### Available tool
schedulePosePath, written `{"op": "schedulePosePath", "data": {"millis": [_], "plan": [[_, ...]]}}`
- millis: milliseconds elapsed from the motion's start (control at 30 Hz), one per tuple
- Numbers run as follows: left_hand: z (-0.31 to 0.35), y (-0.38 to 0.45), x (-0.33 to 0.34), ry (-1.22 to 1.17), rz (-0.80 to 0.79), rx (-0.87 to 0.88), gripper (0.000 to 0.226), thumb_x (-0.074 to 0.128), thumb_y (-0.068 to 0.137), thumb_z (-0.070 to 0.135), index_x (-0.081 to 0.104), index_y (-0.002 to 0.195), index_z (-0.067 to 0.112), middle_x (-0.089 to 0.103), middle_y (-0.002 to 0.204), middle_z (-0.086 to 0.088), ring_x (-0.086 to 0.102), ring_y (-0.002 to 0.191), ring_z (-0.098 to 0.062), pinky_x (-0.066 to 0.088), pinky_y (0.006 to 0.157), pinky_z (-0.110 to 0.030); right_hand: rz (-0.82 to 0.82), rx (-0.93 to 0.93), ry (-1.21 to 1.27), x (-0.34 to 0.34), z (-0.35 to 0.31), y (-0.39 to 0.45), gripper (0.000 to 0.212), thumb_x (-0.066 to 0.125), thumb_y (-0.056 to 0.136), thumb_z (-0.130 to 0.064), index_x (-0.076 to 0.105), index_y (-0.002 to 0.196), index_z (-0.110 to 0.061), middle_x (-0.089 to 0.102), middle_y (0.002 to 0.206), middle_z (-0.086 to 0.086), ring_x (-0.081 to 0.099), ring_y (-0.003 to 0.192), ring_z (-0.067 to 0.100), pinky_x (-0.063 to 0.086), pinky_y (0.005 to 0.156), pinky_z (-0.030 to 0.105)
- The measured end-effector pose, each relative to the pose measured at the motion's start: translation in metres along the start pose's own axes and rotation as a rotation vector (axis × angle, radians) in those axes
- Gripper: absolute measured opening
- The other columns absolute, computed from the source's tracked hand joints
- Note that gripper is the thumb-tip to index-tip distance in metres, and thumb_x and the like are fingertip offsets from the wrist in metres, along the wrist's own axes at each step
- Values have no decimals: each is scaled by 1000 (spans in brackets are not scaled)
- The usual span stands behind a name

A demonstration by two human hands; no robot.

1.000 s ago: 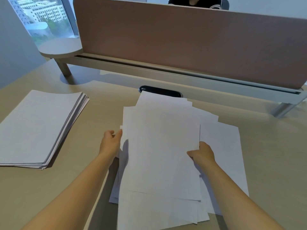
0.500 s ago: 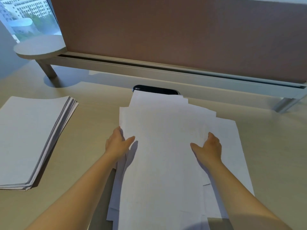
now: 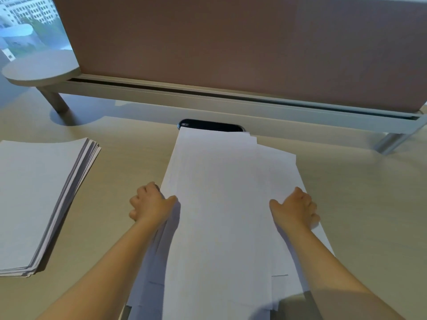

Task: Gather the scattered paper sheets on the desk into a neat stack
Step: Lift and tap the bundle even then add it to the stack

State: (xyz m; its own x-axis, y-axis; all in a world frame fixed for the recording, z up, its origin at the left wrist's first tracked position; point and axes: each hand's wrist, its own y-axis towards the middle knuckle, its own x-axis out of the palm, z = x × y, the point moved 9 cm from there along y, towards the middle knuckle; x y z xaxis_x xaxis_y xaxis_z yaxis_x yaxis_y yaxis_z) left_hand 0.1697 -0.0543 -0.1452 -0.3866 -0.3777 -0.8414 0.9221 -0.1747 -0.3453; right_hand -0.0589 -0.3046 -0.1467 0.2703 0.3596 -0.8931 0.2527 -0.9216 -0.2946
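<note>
A loose pile of white paper sheets [image 3: 221,204] lies fanned in the middle of the beige desk [image 3: 369,204], its edges uneven at the far end and the near end. My left hand [image 3: 150,204] grips the pile's left edge, thumb on top and fingers curled beside and under it. At the right edge my right hand [image 3: 297,209] holds the pile the same way, thumb lying on the top sheet. Both forearms reach in from the bottom of the view and cover parts of the lower sheets.
A second, thicker paper stack [image 3: 41,199] lies at the left of the desk. A black cable port [image 3: 210,125] sits just beyond the pile, under the brown partition [image 3: 231,47] and its rail. A round shelf [image 3: 41,70] on a leg stands at back left.
Both hands went from lying on top of the pile to gripping its side edges. The sheets now sit closer together, with less spread on the right.
</note>
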Motion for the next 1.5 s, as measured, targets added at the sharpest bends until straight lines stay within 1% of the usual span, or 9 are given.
{"op": "schedulePosePath", "data": {"millis": [333,567,733,900,1067,1167,1267,1400,1500], "plan": [[-7,-37,37,-183,-259,-92,71,60,86,34,25,138,1,27,142,-16,36,129,-37,37,104,-43,-268,-84,460,29,-26,-38,53,43,94,-28,26,140,-8,39,142,12,44,124,32,40,96,40],[-29,-29,20,-265,-164,-74,60,57,90,25,32,137,-2,42,139,-19,45,125,-35,42,95,-40,-184,-47,401,12,1,-24,54,53,85,-23,38,135,-11,44,134,7,47,119,30,39,93,34],[-23,-32,25,-385,-160,-110,56,58,88,23,36,132,-4,42,136,-20,48,119,-37,42,91,-38,-309,13,618,56,-14,-24,24,54,54,-21,45,75,-14,46,81,4,46,67,21,44,72,28],[-53,-26,15,-470,-158,-199,51,63,85,18,44,124,-9,55,122,-26,56,108,-39,45,85,-39,-511,59,602,82,-35,-45,46,56,80,-2,47,125,2,58,105,13,56,91,26,46,83,31],[-73,-28,1,-450,-207,-182,37,65,83,9,53,113,-9,60,112,-23,58,99,-34,46,78,-35,-510,-138,705,68,-64,-62,25,46,81,7,61,89,-12,59,82,8,54,75,24,43,70,29],[-71,-37,-10,-568,-248,-186,33,68,82,13,57,107,-6,62,94,-17,58,87,-30,47,76,-33,-533,-275,877,32,-88,-78,33,50,81,7,62,101,-15,63,95,6,59,89,24,46,85,29],[-51,-46,-28,-777,-287,-94,36,66,85,19,55,114,3,63,99,-9,58,95,-25,46,87,-35,-536,-373,967,-8,-104,-88,38,46,82,12,64,86,-21,67,101,9,62,98,24,48,92,34],[-6,-65,-76,-1067,-181,63,34,55,89,1,51,123,1,60,112,-10,56,95,-23,44,93,-35,-431,-413,987,-56,-117,-96,27,52,83,10,63,95,-11,63,94,9,60,82,22,52,61,17],[25,-86,-116,-1124,-91,200,32,51,90,-1,52,122,-1,57,112,-10,56,76,-15,46,74,-26,-324,-430,1026,-96,-127,-105,18,55,85,7,61,96,-5,59,88,5,57,73,19,50,55,16]]}}
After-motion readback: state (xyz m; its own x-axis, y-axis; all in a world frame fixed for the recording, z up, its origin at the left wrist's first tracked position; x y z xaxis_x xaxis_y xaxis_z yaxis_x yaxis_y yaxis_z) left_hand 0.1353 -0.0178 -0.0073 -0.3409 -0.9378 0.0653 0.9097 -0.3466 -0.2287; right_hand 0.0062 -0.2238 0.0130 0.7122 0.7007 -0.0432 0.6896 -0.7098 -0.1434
